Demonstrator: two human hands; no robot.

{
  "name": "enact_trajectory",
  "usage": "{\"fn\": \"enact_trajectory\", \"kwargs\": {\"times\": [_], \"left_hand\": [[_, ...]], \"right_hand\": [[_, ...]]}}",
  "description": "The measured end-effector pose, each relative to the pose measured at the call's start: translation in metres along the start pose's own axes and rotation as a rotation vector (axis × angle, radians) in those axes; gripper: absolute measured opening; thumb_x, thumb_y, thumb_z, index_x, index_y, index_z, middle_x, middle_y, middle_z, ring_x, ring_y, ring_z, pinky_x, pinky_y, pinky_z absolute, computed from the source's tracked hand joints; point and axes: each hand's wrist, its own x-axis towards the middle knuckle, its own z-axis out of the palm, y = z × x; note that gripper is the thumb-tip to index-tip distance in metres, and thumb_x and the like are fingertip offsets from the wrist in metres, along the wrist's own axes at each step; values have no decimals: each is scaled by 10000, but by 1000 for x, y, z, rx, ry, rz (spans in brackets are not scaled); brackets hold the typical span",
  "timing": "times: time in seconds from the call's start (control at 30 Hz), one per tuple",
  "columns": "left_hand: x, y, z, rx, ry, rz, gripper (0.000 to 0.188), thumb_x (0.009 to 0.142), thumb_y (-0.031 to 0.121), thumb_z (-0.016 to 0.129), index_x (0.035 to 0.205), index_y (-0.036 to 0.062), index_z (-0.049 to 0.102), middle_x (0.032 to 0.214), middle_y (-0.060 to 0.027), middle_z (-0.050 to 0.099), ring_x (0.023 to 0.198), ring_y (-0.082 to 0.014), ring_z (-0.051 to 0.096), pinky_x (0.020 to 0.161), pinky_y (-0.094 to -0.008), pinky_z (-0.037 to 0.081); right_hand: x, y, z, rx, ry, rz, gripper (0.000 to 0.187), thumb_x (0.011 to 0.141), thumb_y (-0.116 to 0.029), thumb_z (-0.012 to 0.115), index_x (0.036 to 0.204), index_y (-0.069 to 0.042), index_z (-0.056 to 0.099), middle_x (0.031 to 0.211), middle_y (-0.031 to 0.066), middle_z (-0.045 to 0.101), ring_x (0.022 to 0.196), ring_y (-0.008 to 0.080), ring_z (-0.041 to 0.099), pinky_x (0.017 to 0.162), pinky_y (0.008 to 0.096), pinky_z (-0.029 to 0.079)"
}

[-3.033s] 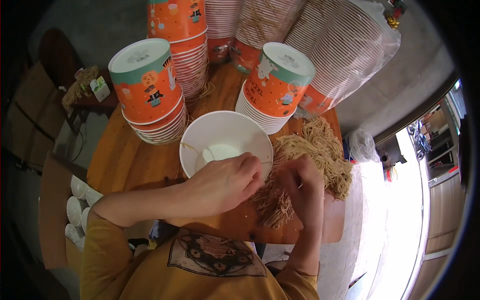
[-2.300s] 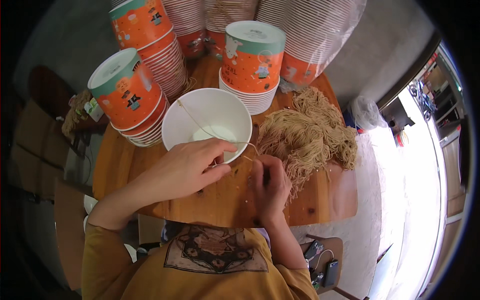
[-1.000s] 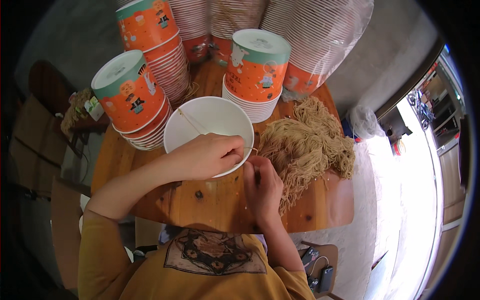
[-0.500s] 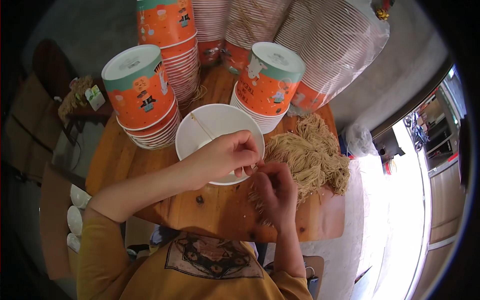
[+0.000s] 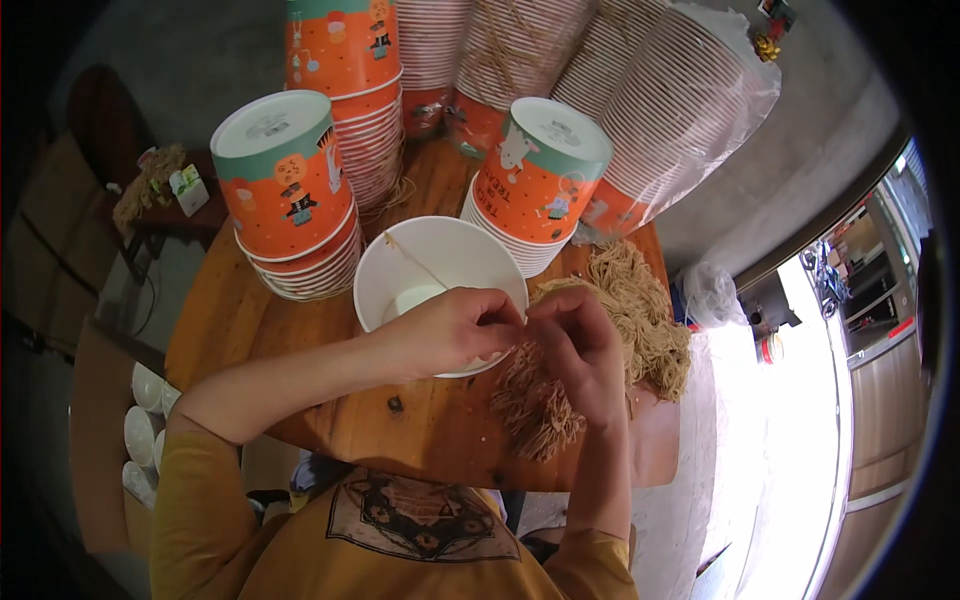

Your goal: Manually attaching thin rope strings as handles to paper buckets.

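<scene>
A paper bucket (image 5: 372, 270) with a white inside stands open in the middle of the wooden table. A thin tan cord (image 5: 415, 262) slants from its far left rim down to behind my left hand (image 5: 450, 332). At the bucket's right rim, my left fingers are pinched together, and my right hand (image 5: 585, 350) pinches right beside them. The cord's end seems to lie between the fingertips, which mostly cover it. A heap of tan cord lengths (image 5: 635, 320) lies on the table to the right, partly behind my right hand and forearm.
Upside-down orange and green bucket stacks stand at the left (image 5: 285, 200) and right (image 5: 545, 180) behind the open bucket. Taller stacks, some in a clear plastic bag (image 5: 690, 110), line the back. A cardboard box (image 5: 100, 440) with white cups is beside the table on the left.
My left hand has lowered and its fingers have flattened; my right hand has risen a little. The fingertips now meet level at the bucket's right rim. The bucket looks nearly unmoved.
</scene>
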Motion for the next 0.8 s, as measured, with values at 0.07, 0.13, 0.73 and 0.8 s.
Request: {"fn": "enact_trajectory", "kwargs": {"times": [0.07, 0.13, 0.73, 0.8], "left_hand": [[2, -3, 3, 54, 36, 22, 178, 924, 171, 620, 1007, 15, 600, 855, 8, 582, 768, -55, 500, 698, -216, 418], [3, -6, 0, 71, 15, 5, 193, 924, 187, 622, 1016, 17, 605, 861, 16, 584, 772, -47, 498, 695, -213, 416], [3, 1, -2, 46, -45, -68, 194, 894, 177, 612, 1008, 20, 615, 825, 21, 578, 750, -52, 513, 656, -209, 415], [4, 1, -3, 38, -36, -53, 189, 889, 178, 618, 992, 20, 614, 824, 17, 582, 750, -57, 522, 653, -209, 419]], "right_hand": [[7, 11, 1, 83, 16, -52, 107, 934, -14, 529, 1039, -23, 552, 856, 10, 596, 750, 58, 553, 653, 208, 447], [11, 17, 1, 169, 28, -102, 108, 937, -27, 531, 1042, -29, 557, 862, 10, 606, 741, 58, 559, 640, 208, 448], [-21, 32, 17, -594, 326, -409, 160, 801, 26, 693, 905, -43, 593, 833, 66, 587, 675, 154, 595, 571, 255, 489], [-22, 32, 20, -592, 332, -399, 163, 797, 21, 700, 898, -47, 591, 816, 66, 583, 653, 157, 589, 560, 262, 486]]}}
